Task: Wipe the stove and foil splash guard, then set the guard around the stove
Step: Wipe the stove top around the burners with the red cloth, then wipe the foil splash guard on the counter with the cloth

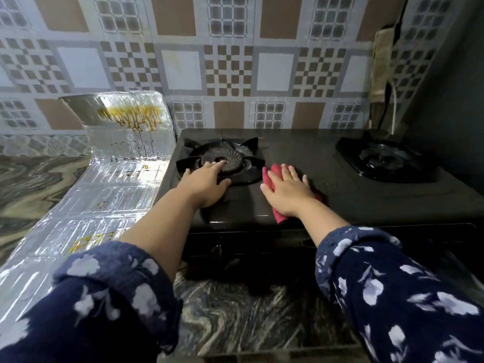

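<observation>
A black two-burner gas stove (309, 158) stands on the marbled counter. My left hand (207, 183) rests flat on the near edge of the left burner grate (222, 155), fingers spread, holding nothing. My right hand (288, 191) presses a red cloth (275, 171) flat on the stove top between the two burners. The foil splash guard (110, 195) lies unfolded left of the stove, one panel propped upright against the wall with yellow-brown grease streaks (136, 116) on it.
The right burner (387, 158) sits near a dark wall on the right. A cord and a hanging cloth (381, 64) are at the back right corner. A tiled patterned wall runs behind. The marbled counter (235, 315) extends in front of the stove.
</observation>
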Tool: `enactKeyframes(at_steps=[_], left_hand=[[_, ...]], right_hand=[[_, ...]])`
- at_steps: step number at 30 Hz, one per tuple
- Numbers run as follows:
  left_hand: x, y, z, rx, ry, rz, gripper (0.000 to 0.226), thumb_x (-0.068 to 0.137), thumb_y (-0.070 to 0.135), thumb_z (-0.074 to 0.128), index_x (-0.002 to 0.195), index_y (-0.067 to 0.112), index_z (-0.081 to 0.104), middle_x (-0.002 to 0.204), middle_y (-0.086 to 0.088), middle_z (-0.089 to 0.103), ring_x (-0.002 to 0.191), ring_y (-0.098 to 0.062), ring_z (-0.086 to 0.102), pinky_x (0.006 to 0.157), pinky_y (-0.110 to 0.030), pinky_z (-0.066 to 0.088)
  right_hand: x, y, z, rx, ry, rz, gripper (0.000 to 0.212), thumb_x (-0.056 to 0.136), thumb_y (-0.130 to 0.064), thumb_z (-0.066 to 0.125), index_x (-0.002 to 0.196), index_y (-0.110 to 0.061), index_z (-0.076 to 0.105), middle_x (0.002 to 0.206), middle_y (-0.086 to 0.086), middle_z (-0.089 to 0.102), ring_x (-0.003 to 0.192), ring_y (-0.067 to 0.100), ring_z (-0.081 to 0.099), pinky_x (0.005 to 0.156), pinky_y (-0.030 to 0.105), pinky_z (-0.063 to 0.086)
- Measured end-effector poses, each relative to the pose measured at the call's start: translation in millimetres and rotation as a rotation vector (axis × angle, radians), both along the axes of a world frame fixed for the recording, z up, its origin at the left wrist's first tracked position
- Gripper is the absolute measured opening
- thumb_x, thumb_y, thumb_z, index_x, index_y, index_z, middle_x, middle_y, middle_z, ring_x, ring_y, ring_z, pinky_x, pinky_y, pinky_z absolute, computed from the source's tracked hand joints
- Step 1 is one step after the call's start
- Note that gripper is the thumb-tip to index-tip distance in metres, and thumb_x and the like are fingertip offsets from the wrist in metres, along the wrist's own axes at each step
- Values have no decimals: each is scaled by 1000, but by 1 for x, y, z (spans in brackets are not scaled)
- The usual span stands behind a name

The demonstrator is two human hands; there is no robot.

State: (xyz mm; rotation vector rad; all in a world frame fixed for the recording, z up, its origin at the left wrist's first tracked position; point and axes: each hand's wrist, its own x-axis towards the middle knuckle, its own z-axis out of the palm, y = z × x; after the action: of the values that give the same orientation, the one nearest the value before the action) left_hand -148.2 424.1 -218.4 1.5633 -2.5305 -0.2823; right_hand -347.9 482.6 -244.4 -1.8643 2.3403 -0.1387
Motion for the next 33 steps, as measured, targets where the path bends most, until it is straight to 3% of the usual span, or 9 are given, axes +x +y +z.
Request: enactKeyframes(at_steps=[5, 9, 14, 20, 26, 33], left_hand=[[46, 32, -4, 34, -3, 109, 59, 97, 42, 36, 148, 18, 23, 159, -3, 14, 147, -18, 12, 118, -50, 9], [67, 48, -5, 36, -30, 139, 51, 97, 38, 37, 143, 15, 34, 157, -5, 20, 144, -21, 20, 116, -55, 11], [82, 54, -14, 47, -25, 117, 54, 98, 39, 35, 147, 16, 28, 159, -2, 16, 146, -20, 15, 117, -54, 8], [130, 47, -21, 32, 72, 141, 54, 97, 39, 37, 145, 16, 32, 157, -3, 24, 142, -24, 28, 115, -50, 22], [187, 50, -39, 111, 81, 212, 54, 98, 38, 37, 146, 13, 31, 155, -6, 28, 142, -23, 28, 115, -45, 25], [220, 47, -57, 198, 33, 242, 53, 99, 39, 36, 145, 14, 33, 153, -8, 33, 138, -26, 35, 113, -44, 28]], right_hand=[[20, 22, -3, -69, 17, -16, 59, 96, -45, 28, 151, -24, 17, 161, 13, 3, 148, 28, 0, 118, 51, 3], [42, 32, -8, -119, 25, 31, 58, 96, -44, 28, 150, -24, 21, 160, 13, 10, 148, 28, 5, 118, 49, 6], [76, 33, -13, -177, 44, 97, 57, 96, -46, 29, 148, -24, 26, 159, 13, 15, 147, 28, 11, 118, 47, 10], [135, 20, -14, -206, 45, 189, 53, 98, -41, 28, 148, -25, 27, 158, 16, 18, 146, 29, 14, 118, 46, 12], [164, 13, -21, -291, 95, 93, 48, 100, -37, 24, 146, -24, 32, 156, 14, 27, 145, 28, 21, 117, 44, 16], [226, -9, -19, -345, 11, 270, 42, 101, -34, 29, 140, -26, 43, 152, 9, 37, 141, 26, 31, 113, 40, 24]])
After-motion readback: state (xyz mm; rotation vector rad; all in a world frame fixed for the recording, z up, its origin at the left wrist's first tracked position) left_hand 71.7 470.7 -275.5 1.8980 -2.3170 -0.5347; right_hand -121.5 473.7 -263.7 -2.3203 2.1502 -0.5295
